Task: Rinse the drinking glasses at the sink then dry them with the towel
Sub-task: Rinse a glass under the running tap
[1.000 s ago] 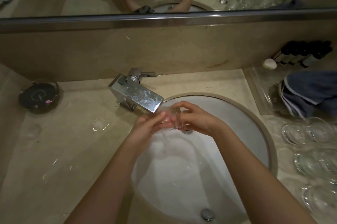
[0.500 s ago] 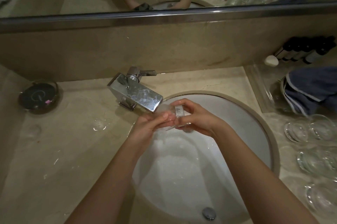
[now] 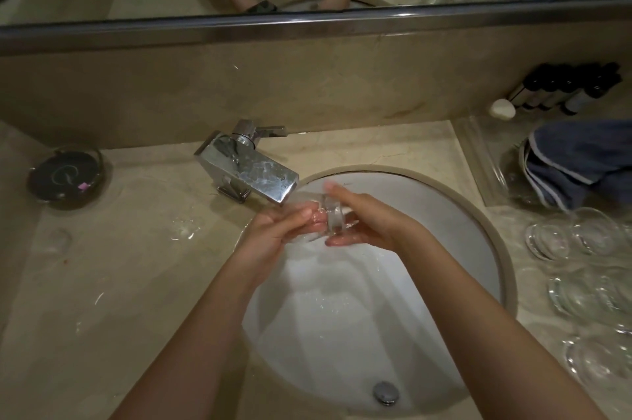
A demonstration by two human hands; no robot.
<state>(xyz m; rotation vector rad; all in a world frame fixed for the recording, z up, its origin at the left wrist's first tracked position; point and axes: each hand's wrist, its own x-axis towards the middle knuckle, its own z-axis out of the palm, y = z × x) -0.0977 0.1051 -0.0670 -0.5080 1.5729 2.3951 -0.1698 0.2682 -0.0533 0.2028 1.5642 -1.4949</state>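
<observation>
Clear glass: a drinking glass [image 3: 331, 219] lies sideways between both hands, just under the spout of the tap [image 3: 251, 170] and above the sink [image 3: 478, 231].
Left fingers: the left hand [image 3: 273, 234] has its fingers [image 3: 301, 214] curled against the glass from the left side — they touch it and help hold it.
Right fingers: the right hand [image 3: 372, 222] wraps round the glass from the right, thumb on top and fingers [image 3: 342, 241] curved underneath.
Water: wet streaks and drops show on the white bowl of the sink below the hands; I cannot tell for sure whether water is running from the spout.
Drain: a metal plug [image 3: 386, 392] sits low in the bowl, near the front.
Tabletop: beige stone [image 3: 119, 265] with splashes beside the tap.
Other glasses: a group of clear glasses [image 3: 588, 282] stands on the tabletop to the right of the sink, well apart from the hands.
Towel: a blue towel [image 3: 581, 163] with pale edging lies bunched on a clear tray [image 3: 478, 159], behind those glasses.
Bottles: small dark bottles [image 3: 567, 87] lean at the wall, far right.
Dish: a dark round dish [image 3: 66, 176] sits on the far left — well apart from the tap.
</observation>
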